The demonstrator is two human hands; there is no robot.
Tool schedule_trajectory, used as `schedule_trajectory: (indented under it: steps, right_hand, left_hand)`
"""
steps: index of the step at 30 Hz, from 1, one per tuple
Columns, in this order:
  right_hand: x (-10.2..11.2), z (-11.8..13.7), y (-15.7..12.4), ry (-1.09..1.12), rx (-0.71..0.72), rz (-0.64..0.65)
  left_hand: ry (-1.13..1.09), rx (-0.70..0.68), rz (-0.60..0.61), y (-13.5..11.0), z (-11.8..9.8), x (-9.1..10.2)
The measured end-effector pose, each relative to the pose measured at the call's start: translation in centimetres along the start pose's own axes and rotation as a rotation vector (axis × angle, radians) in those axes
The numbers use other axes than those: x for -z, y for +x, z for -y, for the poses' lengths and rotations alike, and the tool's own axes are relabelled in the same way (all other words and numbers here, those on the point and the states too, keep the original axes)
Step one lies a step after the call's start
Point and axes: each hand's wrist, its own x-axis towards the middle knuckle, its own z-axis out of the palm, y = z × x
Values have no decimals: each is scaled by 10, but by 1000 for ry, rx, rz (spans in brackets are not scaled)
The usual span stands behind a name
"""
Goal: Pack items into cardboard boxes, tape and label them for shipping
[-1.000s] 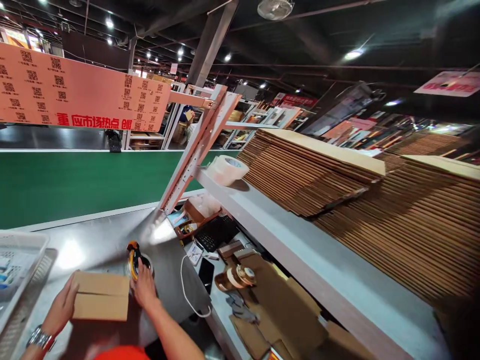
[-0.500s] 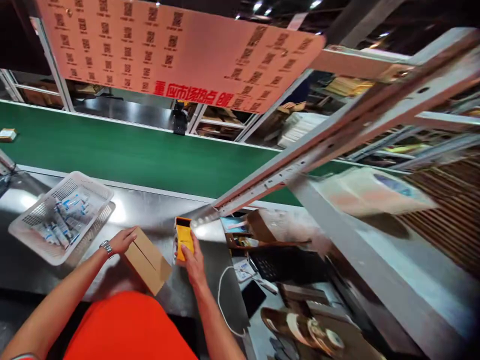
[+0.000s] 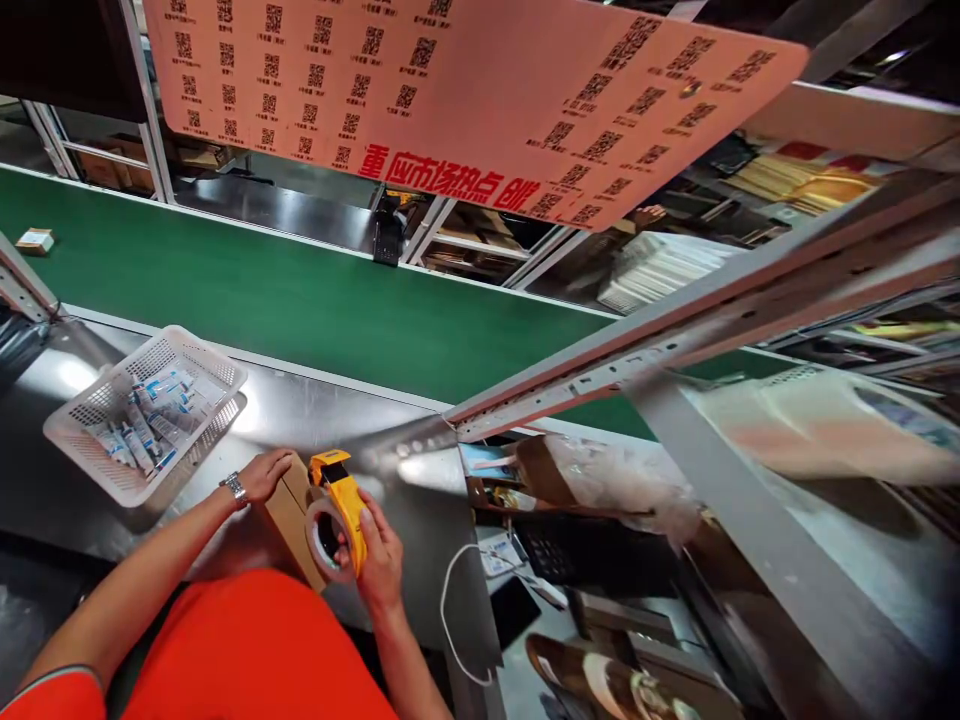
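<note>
The partly spread left hand (image 3: 268, 476) held the brown rectangular cardboard box (image 3: 286, 510) at its far end; at the box's right side, the curled right hand (image 3: 381, 562) gripped the yellow-bodied tape dispenser (image 3: 349, 508). The box seemed light yet crushable, best held by edges.
</note>
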Motion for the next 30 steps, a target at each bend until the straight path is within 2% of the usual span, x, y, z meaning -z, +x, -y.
schedule_trajectory:
  steps: [3, 7, 9, 11, 14, 18, 22, 24, 26, 28, 30]
  right_hand:
    - [12, 2, -3, 66, 25, -34]
    - [26, 8, -10, 137, 125, -164]
    - [33, 11, -11, 100, 172, -231]
    - [42, 12, -5, -31, 205, -294]
    - [58, 3, 16, -401, 230, -339]
    - [77, -29, 57, -949, 223, -244]
    - [92, -53, 74, -1194, 120, -87]
    - [96, -52, 69, -1195, 162, -91]
    - [94, -42, 59, -1054, 303, -110]
    - [84, -28, 51, -841, 431, -12]
    - [66, -14, 47, -722, 473, 127]
  left_hand:
    - [-42, 32, 1, -2, 0, -1]
    - [-71, 41, 17, -5, 3, 0]
    - [-84, 24, 12, -7, 5, 1]
    - [-116, 23, 22, -7, 6, 3]
    - [-155, 31, 51, -8, 4, 5]
    - [-133, -30, 86, -8, -5, 11]
    - [-31, 7, 74, -6, -16, 19]
    - [25, -1, 42, -3, -20, 22]
    - [55, -25, 45, 1, -23, 25]
    - [72, -35, 73, 6, -26, 27]
    - [93, -49, 71, 12, -30, 27]
